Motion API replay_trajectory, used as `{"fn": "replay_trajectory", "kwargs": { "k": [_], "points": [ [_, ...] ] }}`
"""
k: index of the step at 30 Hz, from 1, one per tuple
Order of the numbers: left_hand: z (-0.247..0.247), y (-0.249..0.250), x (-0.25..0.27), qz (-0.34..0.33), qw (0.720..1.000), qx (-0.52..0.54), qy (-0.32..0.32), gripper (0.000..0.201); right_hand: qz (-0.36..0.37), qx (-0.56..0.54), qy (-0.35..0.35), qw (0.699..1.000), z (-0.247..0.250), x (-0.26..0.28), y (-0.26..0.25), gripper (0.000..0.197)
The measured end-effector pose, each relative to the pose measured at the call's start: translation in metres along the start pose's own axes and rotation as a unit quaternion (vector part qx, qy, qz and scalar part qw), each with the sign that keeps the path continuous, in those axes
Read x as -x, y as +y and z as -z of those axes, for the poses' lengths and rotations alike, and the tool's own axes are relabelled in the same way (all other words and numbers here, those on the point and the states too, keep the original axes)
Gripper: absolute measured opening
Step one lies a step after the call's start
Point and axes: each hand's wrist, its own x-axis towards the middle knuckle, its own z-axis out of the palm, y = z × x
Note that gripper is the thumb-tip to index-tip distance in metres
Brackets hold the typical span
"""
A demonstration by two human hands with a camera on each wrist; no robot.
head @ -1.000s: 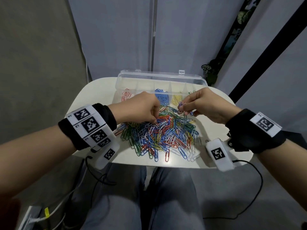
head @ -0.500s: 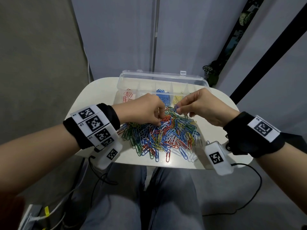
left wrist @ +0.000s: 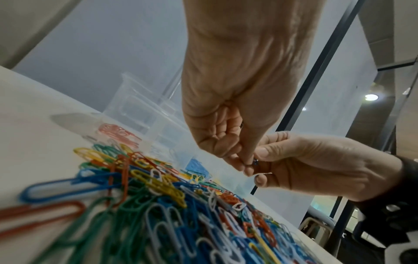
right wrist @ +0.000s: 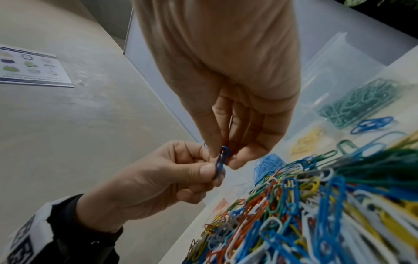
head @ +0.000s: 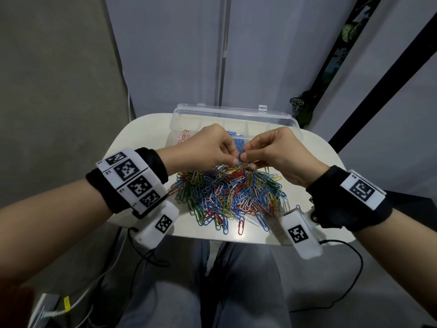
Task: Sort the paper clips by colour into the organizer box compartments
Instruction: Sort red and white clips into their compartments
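Right wrist: both hands point(right wrist: 158, 180) pinch blue clip point(right wrist: 220, 160), long axis near-upright.

A rounded white table point(head: 142, 129) stands before pale grey wall panels point(head: 170, 50), with a leafy plant point(head: 301, 110) at right.

My mixed-colour paper clips point(head: 230, 194) lie heaped before the clear organizer box point(head: 236, 119); one blue clip point(right wrist: 220, 161) is pinched above.

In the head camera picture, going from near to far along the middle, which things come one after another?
Person's legs → table edge → paper clip pile → left hand and right hand, pinching a blue clip → organizer box.
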Motion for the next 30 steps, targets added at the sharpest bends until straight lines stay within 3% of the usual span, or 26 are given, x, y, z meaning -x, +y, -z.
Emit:
{"fn": "replay_trajectory", "kwargs": {
  "k": [5, 10, 13, 18, 22, 30],
  "points": [
    [0.004, 0.002, 0.006, 0.008, 0.999, 0.040, 0.015, 0.010, 0.009, -0.012, 0.017, 1.000, -0.001, -0.003, -0.008, 0.011],
    [0.016, -0.015, 0.016, 0.013, 0.994, -0.109, 0.002, 0.020, 0.094, 0.080, 0.089, 0.988, 0.007, -0.021, -0.032, 0.013],
    [0.022, -0.025, 0.023, 0.013, 0.986, -0.165, 0.002, 0.023, 0.102, 0.112, 0.112, 0.982, 0.006, -0.038, -0.038, 0.016],
    [0.033, -0.035, 0.030, 0.005, 0.979, -0.205, 0.009, 0.019, 0.053, 0.181, 0.096, 0.977, 0.000, -0.051, -0.036, 0.026],
    [0.038, -0.041, 0.034, -0.022, 0.975, -0.221, -0.018, 0.025, 0.076, 0.176, 0.094, 0.977, 0.002, -0.039, -0.038, 0.024],
    [0.027, -0.039, 0.025, -0.043, 0.965, -0.255, -0.041, 0.030, 0.082, 0.294, -0.031, 0.952, -0.022, -0.010, -0.021, 0.017]
  ]
}}
